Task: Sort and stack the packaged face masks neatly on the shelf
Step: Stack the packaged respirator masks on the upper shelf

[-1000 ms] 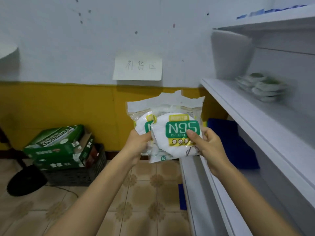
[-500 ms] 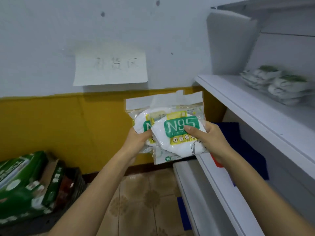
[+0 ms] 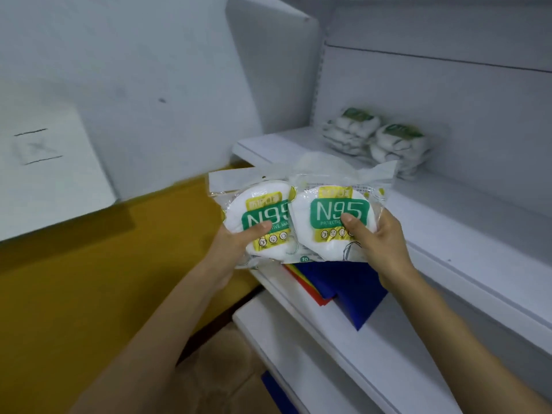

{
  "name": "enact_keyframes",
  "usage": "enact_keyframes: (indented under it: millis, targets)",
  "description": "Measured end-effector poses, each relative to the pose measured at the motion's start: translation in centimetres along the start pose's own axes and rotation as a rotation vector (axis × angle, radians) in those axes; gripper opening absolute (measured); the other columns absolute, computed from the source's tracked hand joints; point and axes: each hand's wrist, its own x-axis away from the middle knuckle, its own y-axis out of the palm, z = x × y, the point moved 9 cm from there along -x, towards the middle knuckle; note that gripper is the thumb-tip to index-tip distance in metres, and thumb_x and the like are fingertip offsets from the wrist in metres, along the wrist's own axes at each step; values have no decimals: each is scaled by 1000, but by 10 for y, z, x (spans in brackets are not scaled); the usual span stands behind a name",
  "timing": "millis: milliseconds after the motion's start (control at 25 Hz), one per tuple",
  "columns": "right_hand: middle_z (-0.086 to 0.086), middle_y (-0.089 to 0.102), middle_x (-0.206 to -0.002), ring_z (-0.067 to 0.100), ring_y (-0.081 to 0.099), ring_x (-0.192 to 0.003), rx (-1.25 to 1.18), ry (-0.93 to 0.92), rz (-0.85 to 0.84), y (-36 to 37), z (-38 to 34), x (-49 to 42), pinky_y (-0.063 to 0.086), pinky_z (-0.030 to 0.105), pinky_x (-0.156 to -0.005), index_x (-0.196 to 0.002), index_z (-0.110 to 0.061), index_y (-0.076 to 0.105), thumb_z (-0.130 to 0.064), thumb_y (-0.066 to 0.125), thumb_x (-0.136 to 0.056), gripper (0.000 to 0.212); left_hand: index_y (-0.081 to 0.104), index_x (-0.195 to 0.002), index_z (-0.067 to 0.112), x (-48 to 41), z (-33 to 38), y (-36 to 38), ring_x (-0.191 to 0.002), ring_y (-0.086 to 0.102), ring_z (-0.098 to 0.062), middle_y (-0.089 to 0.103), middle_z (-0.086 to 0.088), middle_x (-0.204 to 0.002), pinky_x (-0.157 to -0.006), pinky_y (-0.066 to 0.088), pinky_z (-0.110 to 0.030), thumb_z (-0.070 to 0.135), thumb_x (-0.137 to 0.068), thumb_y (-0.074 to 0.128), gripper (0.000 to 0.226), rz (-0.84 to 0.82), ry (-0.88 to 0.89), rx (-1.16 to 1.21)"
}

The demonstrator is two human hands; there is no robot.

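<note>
Two clear packs of white N95 masks with green and yellow labels are held side by side in front of the white shelf [image 3: 466, 234]. My left hand [image 3: 236, 243] pinches the left pack [image 3: 260, 213], thumb on its label. My right hand [image 3: 376, 234] grips the right pack [image 3: 334, 222], thumb on the N95 print. The right pack overlaps the left one's edge and hangs over the shelf's front left corner. Two stacks of the same packs [image 3: 376, 138] lie at the back of that shelf.
A lower shelf board [image 3: 298, 297] carries blue and red flat items [image 3: 349, 291]. A white upright panel [image 3: 268, 61] closes the shelf's left end. A yellow and white wall with a paper sign [image 3: 44, 162] is on the left. Tiled floor [image 3: 221, 380] lies below.
The two packs, stacked one behind the other before, are now spread side by side, one in each hand. They moved up and right toward the shelf as my view turned right.
</note>
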Motion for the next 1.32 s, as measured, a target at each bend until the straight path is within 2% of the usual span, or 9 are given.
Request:
enact_keyframes:
  millis: [360,640,840,960,1040,1120,1200,1240,1320]
  targets:
    - [0,72,-100,16,70,-91,67,-132,310,-47,-10,-141,57,34,-80,-110,-15,63,-22,69,-86,26,63,-112,18,-184,40,76,-99,69,-20,73,-1,-105,-74,57,-27,16,-75,67,38,-291,84,2]
    - [-11,67,-99,-7,66,-80,-15,-205,756,-127,-42,-192,56,15,-70,-116,-16,58,-19,67,-88,29,65,-103,18,-343,100,163,-92,70,-14,74,5,-95,-78,56,-29,16,-71,75,33,-484,237,-75]
    - [-1,69,-101,6,68,-87,30,-165,932,-149,-40,-225,56,23,-72,-111,-12,60,-20,66,-89,24,64,-94,20,-455,82,220,-73,69,-1,71,5,-90,-80,58,-29,14,-82,72,15,-638,249,-322]
    - [-2,71,-95,11,69,-87,-44,-94,979,-156,-40,-257,56,30,-78,-96,-19,66,-27,68,-88,12,54,-115,14,-499,57,227,-81,66,-9,64,-3,-107,-67,54,-21,41,-74,78,55,-607,180,-557]
    - [1,71,-94,12,68,-81,-45,-43,988,-159,-39,-275,56,30,-76,-89,-19,65,-32,67,-87,13,38,-136,12,-520,54,223,-105,61,-23,56,-8,-127,-81,52,-33,68,-60,76,102,-519,269,-806]
    - [7,67,-105,17,64,-85,221,121,1004,-165,-32,-285,54,33,-76,-103,-13,60,-40,68,-86,33,30,-145,16,-517,69,224,-122,50,-31,46,-11,-139,-95,46,-44,66,-65,73,104,-425,538,-986]
    - [7,57,-120,26,58,-102,767,373,967,-171,-24,-284,50,40,-85,-130,-12,43,-51,67,-82,66,43,-140,19,-484,89,240,-120,49,-30,50,-8,-137,-93,44,-42,55,-81,66,72,-428,911,-1064]
    - [10,51,-129,30,53,-114,1017,391,974,-171,-28,-283,46,44,-92,-139,-13,35,-53,65,-82,76,51,-134,22,-464,90,250,-116,52,-28,55,-5,-133,-91,44,-40,54,-88,55,57,-517,1004,-1076]
    - [13,40,-145,33,41,-129,1324,158,958,-151,-47,-289,37,48,-101,-145,-16,32,-50,60,-87,73,57,-130,23,-440,65,265,-122,52,-28,56,-3,-136,-98,42,-38,57,-90,25,62,-681,1049,-1149]
